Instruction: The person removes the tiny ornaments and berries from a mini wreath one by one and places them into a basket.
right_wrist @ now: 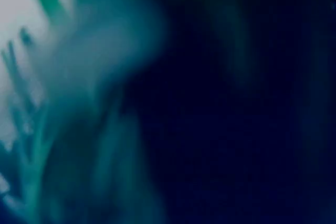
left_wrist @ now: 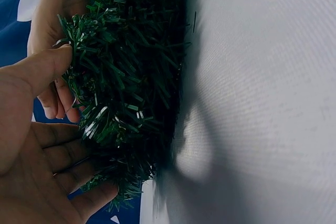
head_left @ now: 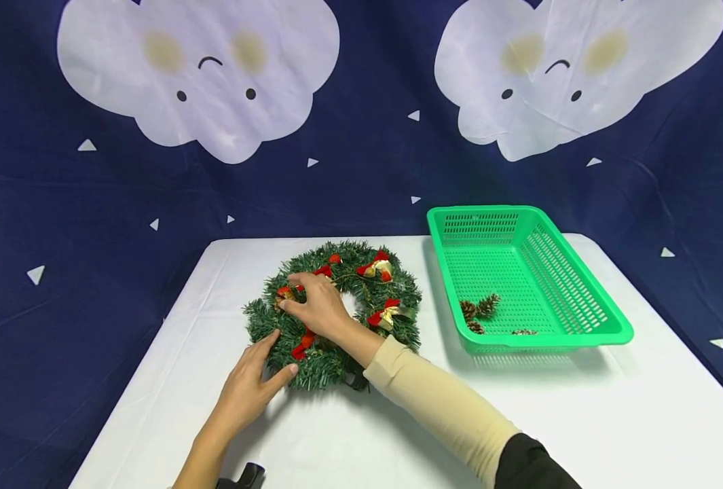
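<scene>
A green tinsel wreath (head_left: 318,367) with red-and-gold bows (head_left: 377,266) and small red ornaments lies on the table. My right hand (head_left: 320,307) reaches over its left side, pinching a small red-and-gold ornament (head_left: 284,295) between thumb and fingers; its exact kind is unclear. At the near left edge, my left hand (head_left: 248,387) rests with spread fingers. The left wrist view has the left thumb (left_wrist: 50,66) touching the wreath's green tips (left_wrist: 121,72), fingers lying beneath. Dark blur fills the right wrist view.
A green plastic basket (head_left: 605,299) stands to the right, with several pine cones (head_left: 488,305) inside its near left corner. White cloth covers the table (head_left: 178,380). A black object (head_left: 250,475) shows at the near edge. Behind hangs a dark blue cloth (head_left: 373,170) with clouds.
</scene>
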`<state>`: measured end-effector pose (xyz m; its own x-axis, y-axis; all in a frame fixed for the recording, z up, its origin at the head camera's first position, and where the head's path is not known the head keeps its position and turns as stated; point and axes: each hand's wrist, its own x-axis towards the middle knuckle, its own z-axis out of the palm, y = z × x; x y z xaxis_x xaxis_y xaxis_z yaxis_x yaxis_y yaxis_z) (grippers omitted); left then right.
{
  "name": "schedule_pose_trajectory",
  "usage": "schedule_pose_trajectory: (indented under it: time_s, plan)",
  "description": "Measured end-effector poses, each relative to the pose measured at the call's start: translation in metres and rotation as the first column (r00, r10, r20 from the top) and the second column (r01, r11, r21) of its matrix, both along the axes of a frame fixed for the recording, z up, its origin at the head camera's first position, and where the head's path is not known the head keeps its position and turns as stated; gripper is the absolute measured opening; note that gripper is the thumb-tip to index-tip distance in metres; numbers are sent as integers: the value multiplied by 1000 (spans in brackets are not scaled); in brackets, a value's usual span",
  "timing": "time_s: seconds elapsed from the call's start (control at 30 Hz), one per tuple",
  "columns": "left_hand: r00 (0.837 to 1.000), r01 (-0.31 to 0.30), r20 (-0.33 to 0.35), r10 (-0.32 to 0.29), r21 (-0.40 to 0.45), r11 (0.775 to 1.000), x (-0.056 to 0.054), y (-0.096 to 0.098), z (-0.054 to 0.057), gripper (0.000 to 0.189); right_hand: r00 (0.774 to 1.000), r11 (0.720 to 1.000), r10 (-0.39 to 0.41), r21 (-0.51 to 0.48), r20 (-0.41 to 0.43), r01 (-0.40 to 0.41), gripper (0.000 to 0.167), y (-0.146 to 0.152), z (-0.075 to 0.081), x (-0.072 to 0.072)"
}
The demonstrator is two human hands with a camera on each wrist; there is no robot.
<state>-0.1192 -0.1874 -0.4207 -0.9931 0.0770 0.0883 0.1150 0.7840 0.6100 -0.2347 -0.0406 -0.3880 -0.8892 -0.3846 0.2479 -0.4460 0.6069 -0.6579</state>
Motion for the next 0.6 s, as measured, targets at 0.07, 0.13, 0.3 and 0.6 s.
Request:
schedule_pose_trajectory:
  time_s: [0.07,0.13,0.3,0.6]
  plan:
    - [1000,0,-14,0,1,1000,0,0,0,79,1000,1000,-2,9,-1,2,52,-2,-1,-1]
    - [1000,1,-27,-1,3,1000,0,0,0,78,1000,1000,-7,17,-3,7,52,-4,-2,-1]
    - [999,-1,-41,1,6,1000,1,1,-1,77,1000,999,-19,35,-10,19,52,-7,-6,-3]
    - [1000,-3,-22,4,17,1000,1,0,0,79,1000,999,-21,46,-1,21,50,-9,-12,-5]
